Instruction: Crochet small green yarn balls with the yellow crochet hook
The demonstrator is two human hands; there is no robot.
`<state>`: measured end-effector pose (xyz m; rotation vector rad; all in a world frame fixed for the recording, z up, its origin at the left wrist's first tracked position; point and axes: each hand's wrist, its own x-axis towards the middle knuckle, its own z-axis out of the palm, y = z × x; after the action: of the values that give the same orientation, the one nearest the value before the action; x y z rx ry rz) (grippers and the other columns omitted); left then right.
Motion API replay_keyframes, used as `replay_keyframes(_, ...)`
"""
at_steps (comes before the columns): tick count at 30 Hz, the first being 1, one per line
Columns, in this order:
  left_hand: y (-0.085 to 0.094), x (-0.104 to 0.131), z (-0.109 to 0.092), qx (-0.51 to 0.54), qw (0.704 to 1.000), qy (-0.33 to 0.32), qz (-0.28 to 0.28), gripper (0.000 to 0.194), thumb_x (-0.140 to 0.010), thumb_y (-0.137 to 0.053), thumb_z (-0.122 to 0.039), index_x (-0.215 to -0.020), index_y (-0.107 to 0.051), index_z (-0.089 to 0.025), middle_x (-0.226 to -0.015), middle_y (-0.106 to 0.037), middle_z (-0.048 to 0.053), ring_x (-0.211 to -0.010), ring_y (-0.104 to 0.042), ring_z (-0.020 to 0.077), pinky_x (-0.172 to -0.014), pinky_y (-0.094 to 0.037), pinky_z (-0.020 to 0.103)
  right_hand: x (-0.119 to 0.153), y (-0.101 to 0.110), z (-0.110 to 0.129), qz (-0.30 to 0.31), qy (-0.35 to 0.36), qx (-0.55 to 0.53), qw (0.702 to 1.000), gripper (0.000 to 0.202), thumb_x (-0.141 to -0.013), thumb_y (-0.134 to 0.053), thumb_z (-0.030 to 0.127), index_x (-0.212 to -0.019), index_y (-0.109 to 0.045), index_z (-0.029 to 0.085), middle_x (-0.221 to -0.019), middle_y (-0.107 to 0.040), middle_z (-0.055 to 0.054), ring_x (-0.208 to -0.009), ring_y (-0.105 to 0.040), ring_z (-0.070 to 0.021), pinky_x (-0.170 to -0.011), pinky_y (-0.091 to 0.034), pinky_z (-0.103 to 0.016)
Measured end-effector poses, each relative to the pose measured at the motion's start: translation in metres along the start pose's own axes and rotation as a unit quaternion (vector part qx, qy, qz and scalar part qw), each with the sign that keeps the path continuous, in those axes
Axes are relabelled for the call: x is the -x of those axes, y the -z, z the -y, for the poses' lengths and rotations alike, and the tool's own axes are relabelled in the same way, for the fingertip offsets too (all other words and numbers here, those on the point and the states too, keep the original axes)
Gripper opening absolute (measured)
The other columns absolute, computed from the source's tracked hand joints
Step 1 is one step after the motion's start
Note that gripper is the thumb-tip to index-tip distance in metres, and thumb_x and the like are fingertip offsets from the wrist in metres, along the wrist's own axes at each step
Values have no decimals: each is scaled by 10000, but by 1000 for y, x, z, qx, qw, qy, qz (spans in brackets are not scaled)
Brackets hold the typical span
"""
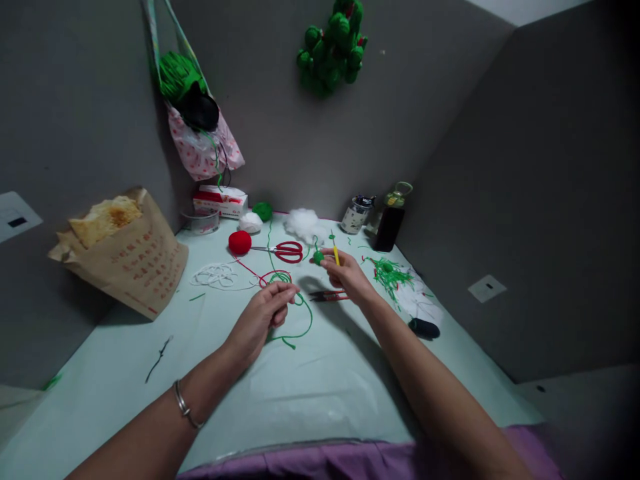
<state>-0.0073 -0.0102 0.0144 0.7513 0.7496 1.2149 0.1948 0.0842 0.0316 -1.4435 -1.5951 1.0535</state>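
While our right fingers pinch the slim yellow hook (pixel 336 255), a small green yarn piece (pixel 319 257) sits at the same hand's (pixel 345 272) fingertips, on their left side. Those fingers are closed around the hook, thumb against forefinger. Our left hand (pixel 267 312) is curled in, thumb meeting forefinger; we cannot tell whether a strand is caught between them. As for progress, we judge the green piece to be partly made: it is already rounded, yet a strand rises from its top and seems not to be trimmed. Loose green yarn (pixel 305 333) loops just beside and below the left fingers, and white stuffing (pixel 303 225) lies beyond the right fingertips, apart from the piece. The hook's long axis stands steeply, its tip pointing up and away from us, leaning slightly left. The green piece is too round to show a clear long axis.
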Motion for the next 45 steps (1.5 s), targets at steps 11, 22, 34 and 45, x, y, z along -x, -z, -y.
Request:
replay_keyframes(11, -2, 1, 7, -53, 997, -54, -19, 264, -832, -791, -362, -972, -673, -171, -660, -537, -59, -521, -431, 62, -454, -337, 150, 75, -30, 12, 76, 86, -165, 980, 326, -780, -806, 430, -976, -682, 201, -764, -579, 28, -538, -383, -72, -468, -295, -223)
replay_keyframes(22, -9, 8, 1, 7, 999, -5, 51, 225, -901, -734, -383, -961, -605, -209, -829, -575, -24, -637, -540, 104, -554, -483, 216, 79, -33, 7, 67, 139, -132, 979, 187, -813, -774, 332, -949, -741, 207, -638, -546, 40, -529, -415, -103, -527, -327, -252)
replay_keyframes(34, -5, 1, 8, 46, 998, -13, 50, 349, -861, -780, -445, -932, -722, -108, -801, -663, 37, -662, -564, 113, -596, -500, 211, 74, -39, -6, -24, 370, 32, 928, 239, -904, -707, 197, -1134, -713, 261, -1030, -726, -77, -956, -684, -215, -844, -532, -330)
replay_keyframes(45, -5, 0, 9, 79, 996, 32, 30, 350, -673, -943, -302, -871, -726, -111, -834, -641, 24, -653, -522, 80, -507, -405, 159, 78, -36, 2, 85, 271, -25, 959, 170, -880, -701, 181, -1038, -746, 224, -956, -667, -42, -834, -633, -177, -782, -511, -299)
